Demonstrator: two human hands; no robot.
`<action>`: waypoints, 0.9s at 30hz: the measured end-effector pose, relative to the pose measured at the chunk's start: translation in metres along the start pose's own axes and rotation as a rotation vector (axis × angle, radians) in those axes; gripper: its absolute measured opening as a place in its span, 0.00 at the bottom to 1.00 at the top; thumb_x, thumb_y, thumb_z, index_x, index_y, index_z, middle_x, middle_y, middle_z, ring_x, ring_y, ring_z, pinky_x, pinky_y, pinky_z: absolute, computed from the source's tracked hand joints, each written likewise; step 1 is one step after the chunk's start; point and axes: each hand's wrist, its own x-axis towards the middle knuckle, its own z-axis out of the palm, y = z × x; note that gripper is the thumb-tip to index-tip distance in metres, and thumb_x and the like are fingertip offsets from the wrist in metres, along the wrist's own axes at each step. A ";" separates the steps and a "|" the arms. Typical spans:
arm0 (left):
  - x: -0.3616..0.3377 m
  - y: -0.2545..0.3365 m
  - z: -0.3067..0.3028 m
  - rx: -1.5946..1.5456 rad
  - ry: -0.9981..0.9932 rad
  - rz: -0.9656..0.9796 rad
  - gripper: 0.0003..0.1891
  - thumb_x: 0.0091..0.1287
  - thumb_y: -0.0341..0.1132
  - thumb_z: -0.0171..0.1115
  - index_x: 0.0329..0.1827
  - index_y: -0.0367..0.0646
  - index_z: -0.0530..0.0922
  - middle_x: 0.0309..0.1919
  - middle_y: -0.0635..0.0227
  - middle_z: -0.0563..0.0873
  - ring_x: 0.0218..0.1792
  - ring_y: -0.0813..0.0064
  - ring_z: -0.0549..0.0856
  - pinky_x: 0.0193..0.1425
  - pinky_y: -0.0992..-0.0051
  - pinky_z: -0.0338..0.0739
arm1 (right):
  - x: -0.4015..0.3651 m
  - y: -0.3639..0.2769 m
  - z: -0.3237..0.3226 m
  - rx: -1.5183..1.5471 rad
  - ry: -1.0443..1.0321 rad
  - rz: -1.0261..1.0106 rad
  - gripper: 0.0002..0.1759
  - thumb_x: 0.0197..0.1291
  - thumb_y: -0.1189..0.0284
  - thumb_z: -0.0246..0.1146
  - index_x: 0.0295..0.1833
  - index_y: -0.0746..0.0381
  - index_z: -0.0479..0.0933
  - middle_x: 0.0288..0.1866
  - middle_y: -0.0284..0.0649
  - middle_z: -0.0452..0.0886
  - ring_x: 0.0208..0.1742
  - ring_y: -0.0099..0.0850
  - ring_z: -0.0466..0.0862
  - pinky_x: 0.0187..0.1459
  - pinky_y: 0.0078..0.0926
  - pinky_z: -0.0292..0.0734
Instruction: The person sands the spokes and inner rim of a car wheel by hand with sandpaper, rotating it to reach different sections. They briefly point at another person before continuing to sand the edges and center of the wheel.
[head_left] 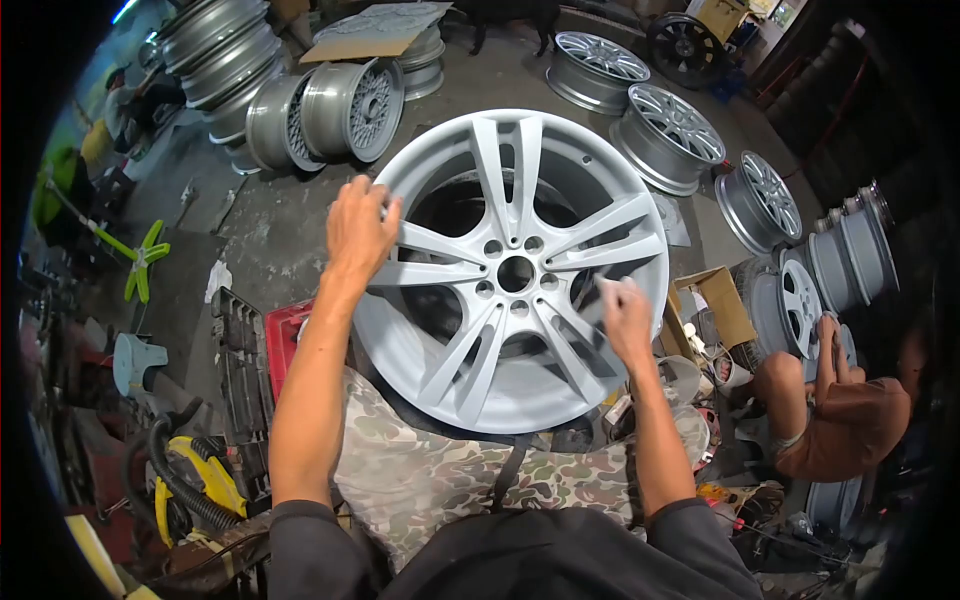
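Note:
A large pale grey wheel rim (515,215) with paired spokes lies face up in front of my camouflage-clad legs. At its upper left edge is my left hand (360,228), fingers bent over the rim; whether it grips the edge or only rests there is hard to tell. Over the lower right spokes, my right hand (624,312) is curled, its fingers blurred. Anything small between those fingers is too smeared to make out.
Stacked rims (215,60) stand at the upper left, and more rims (668,135) line the right. An open cardboard box (722,305) sits right of the wheel. A crouching person (845,420) is at the far right, another person (125,105) at the far left. A blue-grey stool (138,362) stands left.

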 end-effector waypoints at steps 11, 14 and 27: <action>-0.093 -0.080 -0.004 -0.098 -0.467 -0.356 0.27 0.80 0.53 0.60 0.48 0.29 0.78 0.32 0.40 0.89 0.35 0.41 0.92 0.41 0.50 0.86 | -0.029 0.055 0.033 0.029 -0.206 0.165 0.20 0.81 0.60 0.55 0.60 0.60 0.88 0.49 0.61 0.88 0.51 0.60 0.86 0.55 0.48 0.80; -0.137 -0.079 0.003 -0.440 -0.628 -0.654 0.34 0.82 0.58 0.55 0.50 0.24 0.79 0.34 0.46 0.87 0.30 0.52 0.93 0.29 0.57 0.91 | -0.030 0.057 0.041 0.102 -0.169 0.195 0.22 0.79 0.56 0.55 0.58 0.60 0.88 0.42 0.62 0.87 0.47 0.61 0.87 0.52 0.51 0.79; -0.130 -0.094 0.041 -0.125 -0.459 -0.722 0.41 0.80 0.66 0.45 0.52 0.29 0.87 0.50 0.30 0.87 0.57 0.33 0.86 0.65 0.43 0.75 | -0.044 0.038 0.050 0.127 -0.096 0.304 0.24 0.77 0.52 0.55 0.50 0.60 0.88 0.45 0.61 0.88 0.52 0.65 0.85 0.54 0.57 0.79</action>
